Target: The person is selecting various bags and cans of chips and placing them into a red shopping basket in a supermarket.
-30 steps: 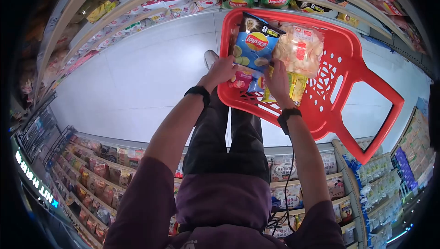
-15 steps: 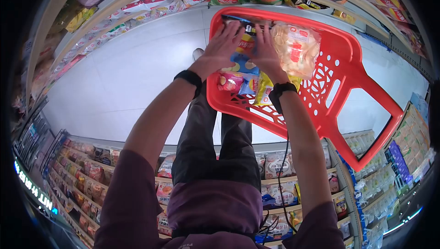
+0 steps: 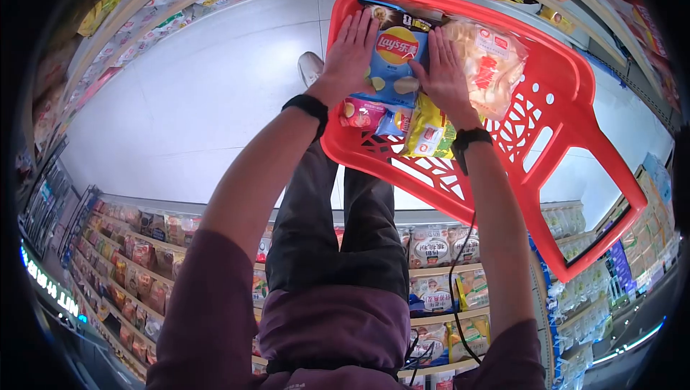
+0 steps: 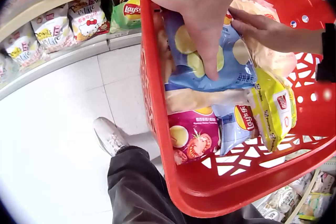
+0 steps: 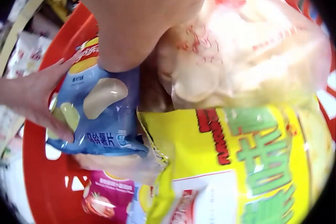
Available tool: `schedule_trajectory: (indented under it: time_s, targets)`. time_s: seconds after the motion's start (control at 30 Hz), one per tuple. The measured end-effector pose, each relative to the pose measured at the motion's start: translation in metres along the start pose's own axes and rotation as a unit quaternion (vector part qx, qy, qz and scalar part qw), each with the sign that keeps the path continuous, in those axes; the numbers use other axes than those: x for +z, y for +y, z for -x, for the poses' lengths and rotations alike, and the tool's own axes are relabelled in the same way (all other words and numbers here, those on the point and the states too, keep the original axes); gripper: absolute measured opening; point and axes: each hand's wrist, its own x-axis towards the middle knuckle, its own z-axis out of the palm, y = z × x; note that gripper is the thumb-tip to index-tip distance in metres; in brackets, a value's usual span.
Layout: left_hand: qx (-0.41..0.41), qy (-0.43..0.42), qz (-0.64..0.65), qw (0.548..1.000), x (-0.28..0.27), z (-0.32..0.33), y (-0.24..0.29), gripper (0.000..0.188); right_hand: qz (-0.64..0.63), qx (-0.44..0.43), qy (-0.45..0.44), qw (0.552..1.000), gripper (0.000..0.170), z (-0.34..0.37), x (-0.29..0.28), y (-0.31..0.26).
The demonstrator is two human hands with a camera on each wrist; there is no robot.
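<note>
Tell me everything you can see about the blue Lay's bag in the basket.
The blue Lay's bag looks like glossy plastic film, dark at the top, with a red-and-yellow logo and pictures of chips and green slices. It appears plump and unopened. It lies face up inside the red basket, dark end away from the person, left of a clear bag of pale snacks. The left hand rests on its left side, the right hand against its right.

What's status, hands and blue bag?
Left hand, right hand flanking blue Lay's bag, fingers extended. It's in red basket. Clear snack bag beside right hand.
</note>
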Motion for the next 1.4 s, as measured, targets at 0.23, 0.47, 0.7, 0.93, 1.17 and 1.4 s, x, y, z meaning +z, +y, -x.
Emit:
schedule_trajectory:
  time_s: [0.23, 0.47, 0.7, 0.93, 1.17, 1.4]
  targets:
    - [0.016, 0.071, 0.019, 0.997, 0.022, 0.011, 0.004, 0.125, -0.037, -0.167, 0.018, 0.985, 0.057, -0.012, -0.024, -0.072]
    - [-0.015, -0.056, 0.005, 0.998, 0.009, 0.011, 0.011, 0.120, -0.023, 0.018, 0.100, 0.995, 0.052, 0.000, -0.002, -0.027]
    - [0.009, -0.039, -0.029, 0.999, 0.026, 0.019, 0.009, 0.120, -0.032, -0.123, 0.024, 0.992, 0.054, -0.001, -0.011, -0.078]
    - [-0.015, -0.054, 0.057, 0.997, 0.017, 0.024, 0.014, 0.120, -0.125, 0.004, 0.031, 0.992, 0.053, 0.056, -0.008, -0.069]
    - [0.137, 0.071, 0.131, 0.979, -0.004, 0.035, 0.028, 0.082, -0.078, -0.029, -0.082, 0.993, 0.047, 0.092, 0.004, -0.082]
    - [0.281, -0.053, 0.197, 0.938, -0.016, 0.018, 0.035, 0.063, 0.001, -0.019, -0.359, 0.933, 0.052, 0.089, 0.024, -0.060]
